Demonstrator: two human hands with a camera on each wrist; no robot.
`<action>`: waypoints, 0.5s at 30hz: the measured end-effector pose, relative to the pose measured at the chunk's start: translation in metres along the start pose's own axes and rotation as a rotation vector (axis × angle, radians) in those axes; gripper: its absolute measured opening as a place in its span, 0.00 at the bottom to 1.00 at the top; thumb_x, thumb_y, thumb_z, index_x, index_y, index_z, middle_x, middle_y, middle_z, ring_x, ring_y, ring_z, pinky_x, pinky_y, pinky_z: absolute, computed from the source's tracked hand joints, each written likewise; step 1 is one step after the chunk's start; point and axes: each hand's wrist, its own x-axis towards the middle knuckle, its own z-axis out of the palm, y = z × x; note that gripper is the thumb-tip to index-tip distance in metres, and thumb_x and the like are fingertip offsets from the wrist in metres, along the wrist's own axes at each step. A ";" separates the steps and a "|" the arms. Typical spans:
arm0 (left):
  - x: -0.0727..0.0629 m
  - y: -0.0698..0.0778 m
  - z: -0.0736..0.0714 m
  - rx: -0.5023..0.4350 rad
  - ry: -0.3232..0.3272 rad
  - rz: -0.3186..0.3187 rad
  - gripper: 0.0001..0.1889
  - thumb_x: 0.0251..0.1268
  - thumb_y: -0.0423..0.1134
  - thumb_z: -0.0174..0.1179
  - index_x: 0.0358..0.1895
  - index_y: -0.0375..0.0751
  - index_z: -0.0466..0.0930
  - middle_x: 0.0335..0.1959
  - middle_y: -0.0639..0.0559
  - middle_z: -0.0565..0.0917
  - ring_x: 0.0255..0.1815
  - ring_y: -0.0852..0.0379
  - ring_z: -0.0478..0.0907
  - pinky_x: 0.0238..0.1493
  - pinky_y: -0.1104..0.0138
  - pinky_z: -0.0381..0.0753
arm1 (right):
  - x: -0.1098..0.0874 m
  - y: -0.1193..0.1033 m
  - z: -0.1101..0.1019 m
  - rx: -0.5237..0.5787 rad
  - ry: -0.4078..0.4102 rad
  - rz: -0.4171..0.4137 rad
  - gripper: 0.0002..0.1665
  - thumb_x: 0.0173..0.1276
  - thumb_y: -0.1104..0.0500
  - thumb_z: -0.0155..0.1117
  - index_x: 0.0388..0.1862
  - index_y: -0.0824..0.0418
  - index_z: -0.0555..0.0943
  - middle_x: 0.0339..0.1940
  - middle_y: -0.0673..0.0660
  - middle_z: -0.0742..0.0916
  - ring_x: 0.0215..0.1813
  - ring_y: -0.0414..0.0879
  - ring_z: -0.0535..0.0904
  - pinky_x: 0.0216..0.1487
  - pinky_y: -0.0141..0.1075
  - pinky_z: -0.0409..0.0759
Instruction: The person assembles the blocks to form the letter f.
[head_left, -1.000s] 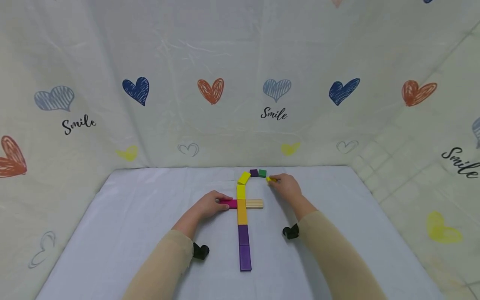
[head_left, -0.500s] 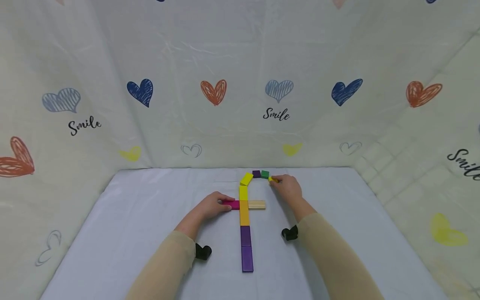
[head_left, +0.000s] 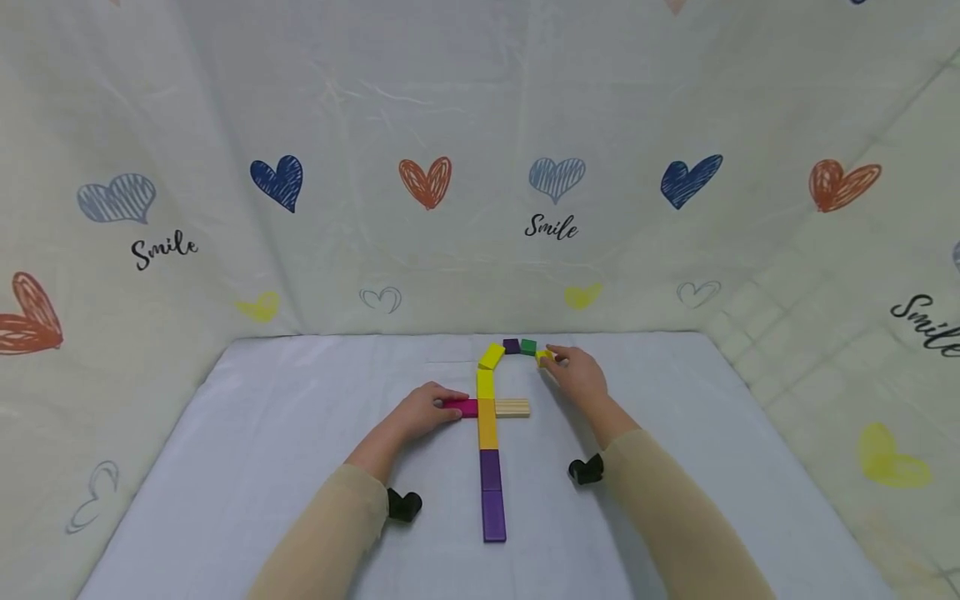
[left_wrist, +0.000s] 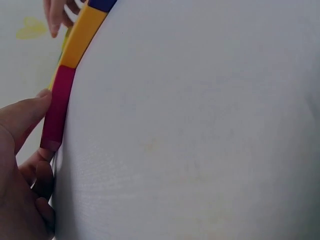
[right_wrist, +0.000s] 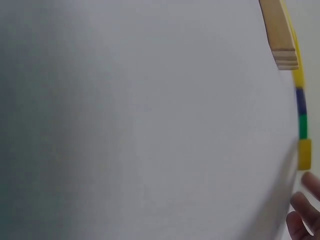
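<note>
My left hand (head_left: 418,412) pinches a magenta block (left_wrist: 58,107) between thumb and fingers; one end of the block meets the orange block (head_left: 487,423). At the far right of the curve, my right hand (head_left: 581,377) has its fingers spread beside a small yellow block (head_left: 543,356). A slight gap shows between those fingers and the block (right_wrist: 304,154) in the right wrist view. That block sits near a green block (head_left: 528,347), beside a dark purple one (head_left: 512,346). Two longer yellow blocks (head_left: 485,384) link the curve to the orange block.
Two purple blocks (head_left: 491,492) continue the column toward me. A plain ridged wooden piece (head_left: 512,407) juts right from the orange block. White cloth (head_left: 262,467) covers the table, and a heart-printed sheet (head_left: 480,258) hangs behind it.
The right hand's fingers have parted from their pinch on the small yellow block, which now shows more fully. My left hand keeps its hold on the magenta block.
</note>
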 end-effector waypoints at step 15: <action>0.002 -0.009 0.003 -0.018 0.066 0.033 0.23 0.68 0.51 0.62 0.66 0.59 0.77 0.52 0.49 0.76 0.49 0.51 0.71 0.57 0.54 0.75 | -0.026 0.009 -0.012 -0.012 -0.010 -0.058 0.30 0.73 0.42 0.57 0.70 0.53 0.75 0.58 0.60 0.81 0.54 0.56 0.78 0.53 0.51 0.78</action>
